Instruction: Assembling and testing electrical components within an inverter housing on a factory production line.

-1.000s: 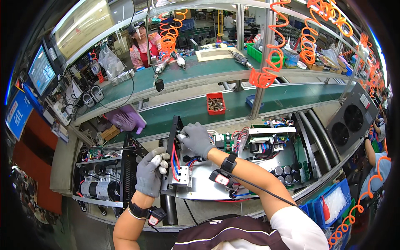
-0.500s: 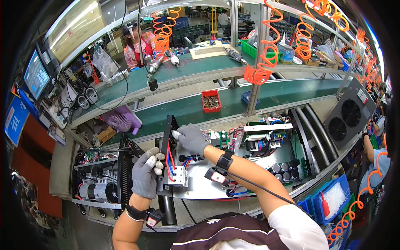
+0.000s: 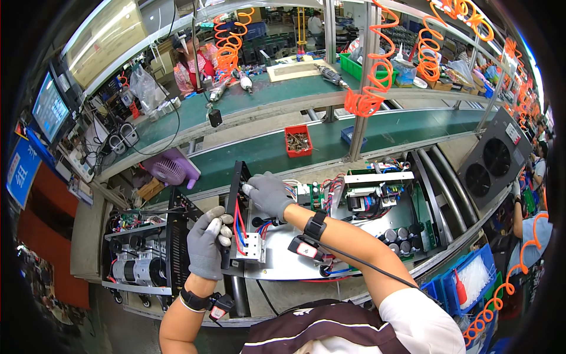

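Observation:
Both my hands wear grey gloves and are at an upright black panel (image 3: 237,189) on the end of an open metal chassis (image 3: 289,253). My right hand (image 3: 270,196) is at the panel's inner face, its fingers bent and closed; what they hold is hidden. On the panel's outer side, my left hand (image 3: 205,245) has its fingertips pinched together near the edge, and anything between them is too small to make out. Below the right hand, red and blue wires (image 3: 239,227) run down to a white breaker block (image 3: 253,248).
Left of my hands stands another open unit with a silver cylinder (image 3: 131,272). Beyond are a red screw bin (image 3: 299,141) on a green belt and a purple fan (image 3: 171,169). Rollers (image 3: 446,183) and a dark twin-fan unit (image 3: 489,162) are at right. Other people work nearby.
My hands stay at the black panel with hardly any movement. At the far right, another person's arm and body have shifted.

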